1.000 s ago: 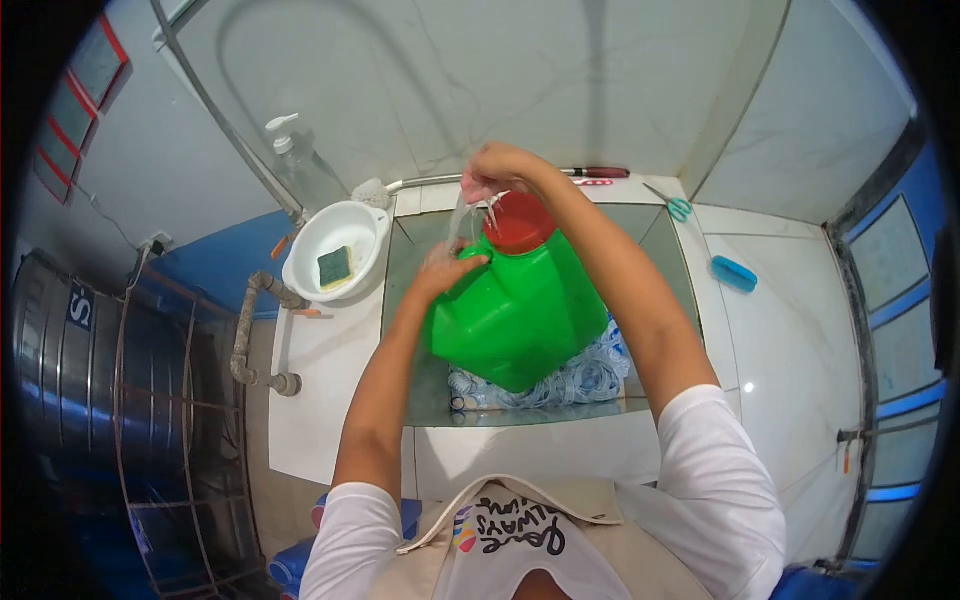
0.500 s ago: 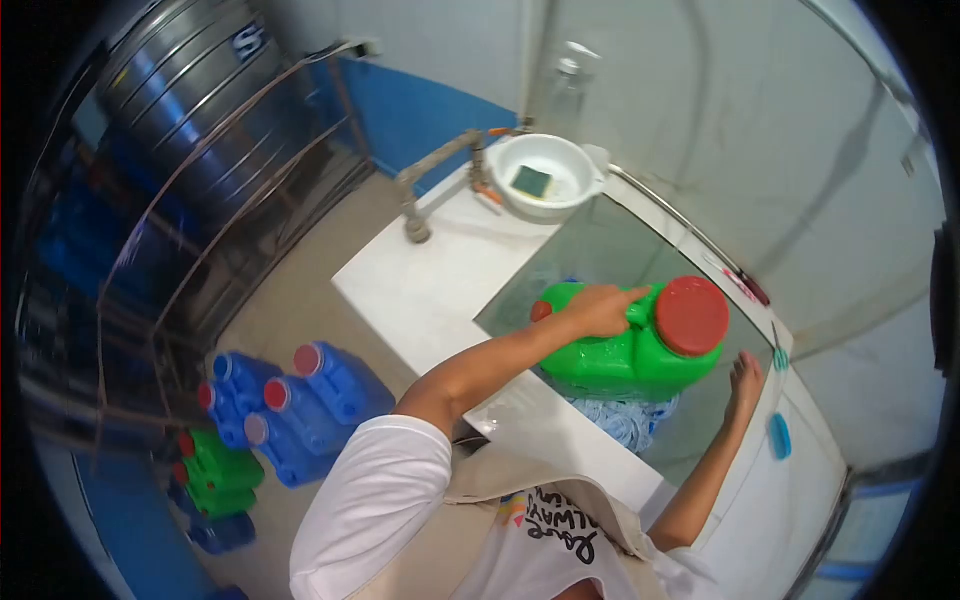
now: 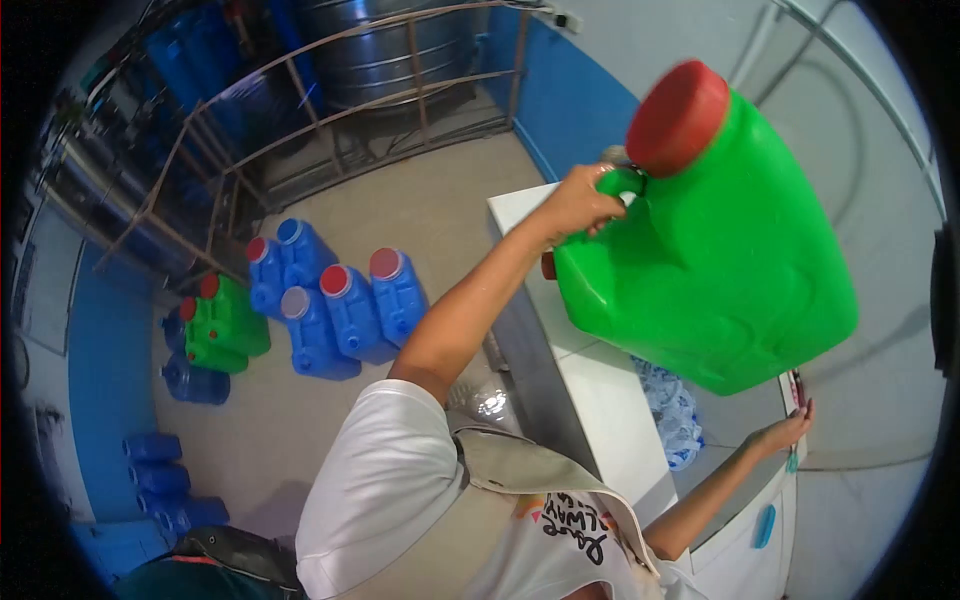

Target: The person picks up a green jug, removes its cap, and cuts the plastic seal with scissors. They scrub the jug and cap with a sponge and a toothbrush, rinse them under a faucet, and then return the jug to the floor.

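Observation:
My left hand [image 3: 585, 205] is closed around the handle of a large green water jug [image 3: 720, 260] with a red screw cap [image 3: 680, 115]. The jug hangs tilted above the counter, cap toward the upper left, and hides much of the sink. My right hand [image 3: 785, 430] is open beside the sink's right edge, apart from the jug, with its fingers stretched out. A pile of light-blue, plastic-looking pieces [image 3: 668, 412] lies in the sink below the jug.
Blue jugs [image 3: 345, 320] and green jugs [image 3: 235, 320] stand on the floor to the left; several more blue containers [image 3: 160, 475] are farther down. A blue brush [image 3: 765, 527] rests on the ledge. A metal tank [image 3: 385, 60] stands behind a railing [image 3: 415, 75].
The green jug has risen out of the sink, gripped by my left hand, and tilted. My right hand has moved down and right. The view has swung left.

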{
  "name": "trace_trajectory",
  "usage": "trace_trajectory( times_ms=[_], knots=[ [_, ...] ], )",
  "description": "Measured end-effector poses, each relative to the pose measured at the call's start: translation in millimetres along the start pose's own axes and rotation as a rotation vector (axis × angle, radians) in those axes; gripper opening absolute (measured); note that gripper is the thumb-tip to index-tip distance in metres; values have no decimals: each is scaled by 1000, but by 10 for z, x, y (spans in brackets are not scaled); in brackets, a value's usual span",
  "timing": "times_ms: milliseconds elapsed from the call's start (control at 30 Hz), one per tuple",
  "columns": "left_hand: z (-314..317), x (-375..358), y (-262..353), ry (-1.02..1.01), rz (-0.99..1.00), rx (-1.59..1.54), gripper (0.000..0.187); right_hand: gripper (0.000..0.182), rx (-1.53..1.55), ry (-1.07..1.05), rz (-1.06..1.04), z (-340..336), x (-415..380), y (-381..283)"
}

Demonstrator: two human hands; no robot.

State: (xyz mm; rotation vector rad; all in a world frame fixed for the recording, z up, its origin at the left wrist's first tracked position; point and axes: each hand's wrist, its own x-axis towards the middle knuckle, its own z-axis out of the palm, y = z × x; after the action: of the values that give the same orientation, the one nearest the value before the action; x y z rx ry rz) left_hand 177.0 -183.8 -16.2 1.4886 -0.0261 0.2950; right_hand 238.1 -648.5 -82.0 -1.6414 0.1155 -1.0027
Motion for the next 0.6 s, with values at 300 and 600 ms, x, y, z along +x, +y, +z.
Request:
trace_trajectory(
  times_ms=[300,600],
  knots=[
    [-2620,-1853,847,427,244,-168,36,34,227,-359,4,1976,-1497,-772],
    [-3917,-3298,1535,1028,121,460,30,29,263,-828,-221,3558,-3231,-1497]
  ],
)
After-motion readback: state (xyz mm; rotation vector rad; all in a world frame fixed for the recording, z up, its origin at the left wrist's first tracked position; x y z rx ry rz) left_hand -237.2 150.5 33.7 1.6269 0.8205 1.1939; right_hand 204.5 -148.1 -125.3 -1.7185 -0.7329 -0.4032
